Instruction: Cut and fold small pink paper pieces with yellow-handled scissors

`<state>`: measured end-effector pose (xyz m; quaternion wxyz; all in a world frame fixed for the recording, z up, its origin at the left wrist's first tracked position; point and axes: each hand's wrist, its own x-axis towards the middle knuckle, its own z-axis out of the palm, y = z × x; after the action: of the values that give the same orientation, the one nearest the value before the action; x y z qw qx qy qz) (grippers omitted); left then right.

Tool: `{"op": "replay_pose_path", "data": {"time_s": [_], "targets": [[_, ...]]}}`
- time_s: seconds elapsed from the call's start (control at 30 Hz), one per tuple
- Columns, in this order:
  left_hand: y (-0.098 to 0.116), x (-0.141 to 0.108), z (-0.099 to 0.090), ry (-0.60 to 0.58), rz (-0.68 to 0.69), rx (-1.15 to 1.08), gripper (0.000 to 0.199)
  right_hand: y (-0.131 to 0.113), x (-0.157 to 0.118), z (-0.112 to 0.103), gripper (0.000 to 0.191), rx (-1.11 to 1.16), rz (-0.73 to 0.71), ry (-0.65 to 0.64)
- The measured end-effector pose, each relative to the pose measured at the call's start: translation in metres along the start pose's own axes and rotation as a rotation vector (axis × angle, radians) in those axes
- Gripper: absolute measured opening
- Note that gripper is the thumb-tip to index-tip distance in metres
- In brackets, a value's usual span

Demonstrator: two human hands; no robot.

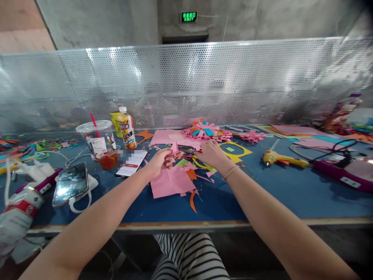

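Note:
A small folded piece of pink paper (174, 148) is pinched between the fingers of my left hand (162, 161). Below that hand a larger pink sheet (169, 186) with a crease lies flat on the table. My right hand (212, 153) is curled low over the paper scraps, its fingertips partly hidden. Dark, blade-like scissors (187, 149) extend leftward from its fingers toward my left hand. Behind it stands a layered pink paper flower (204, 131) with blue and orange pieces. A yellow sheet with a round cut-out (236, 151) lies right of my right hand.
A drink cup with a red straw (101, 146), a juice bottle (127, 130) and phones (132, 163) (72, 183) stand or lie left. Right are a yellow glue gun (284, 159), a purple power strip (344, 175) and coloured sheets (305, 131). A perforated metal screen (180, 85) closes the back.

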<state>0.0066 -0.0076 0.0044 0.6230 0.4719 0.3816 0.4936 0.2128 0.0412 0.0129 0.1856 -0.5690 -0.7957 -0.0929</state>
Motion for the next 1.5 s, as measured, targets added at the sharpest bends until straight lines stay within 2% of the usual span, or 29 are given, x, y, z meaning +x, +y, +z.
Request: {"op": "replay_pose_path", "data": {"time_s": [0.03, 0.07, 0.2, 0.3, 0.37, 0.47, 0.63, 0.73, 0.87, 0.97, 1.07, 1.27, 1.5], "targets": [[0.000, -0.001, 0.001, -0.005, -0.002, 0.008, 0.020, -0.005, -0.001, -0.004, 0.033, 0.044, -0.001, 0.100], [0.000, -0.002, 0.002, -0.005, 0.013, 0.025, 0.022, -0.010, -0.002, -0.008, 0.030, 0.144, -0.035, 0.138], [0.002, -0.007, 0.006, -0.060, 0.105, 0.114, 0.029, -0.034, -0.008, -0.022, 0.026, 0.757, -0.258, -0.013], [0.004, -0.009, 0.008, -0.103, 0.157, 0.228, 0.028, -0.050, -0.014, -0.024, 0.016, 0.942, -0.319, -0.085], [0.005, -0.010, 0.010, -0.116, 0.191, 0.290, 0.027, -0.055, -0.016, -0.021, 0.006, 0.973, -0.290, -0.065], [0.006, -0.011, 0.012, -0.127, 0.195, 0.309, 0.026, -0.056, -0.014, -0.015, 0.003, 0.987, -0.267, -0.053], [0.001, -0.006, 0.009, -0.116, 0.077, 0.183, 0.029, -0.055, -0.012, -0.010, 0.011, 0.925, -0.183, -0.012], [-0.002, -0.002, 0.007, -0.109, 0.066, 0.210, 0.031, -0.056, -0.013, -0.010, 0.014, 0.886, -0.150, 0.005], [-0.002, 0.001, 0.007, 0.040, 0.102, 0.228, 0.022, -0.055, -0.012, -0.010, 0.017, 0.834, -0.139, 0.011], [0.000, 0.001, 0.007, 0.119, 0.196, 0.339, 0.011, -0.053, -0.012, -0.011, 0.016, 0.842, -0.117, -0.028], [0.002, 0.000, 0.005, 0.094, 0.267, 0.353, 0.006, -0.052, -0.012, -0.011, 0.018, 0.895, -0.103, -0.057], [0.000, -0.001, 0.004, -0.010, 0.254, 0.177, 0.009, -0.052, -0.010, -0.007, 0.006, 0.960, -0.127, -0.031], [-0.001, -0.001, 0.004, 0.000, 0.272, 0.155, 0.013, -0.060, -0.015, -0.012, 0.010, 1.160, -0.094, -0.081]]}}
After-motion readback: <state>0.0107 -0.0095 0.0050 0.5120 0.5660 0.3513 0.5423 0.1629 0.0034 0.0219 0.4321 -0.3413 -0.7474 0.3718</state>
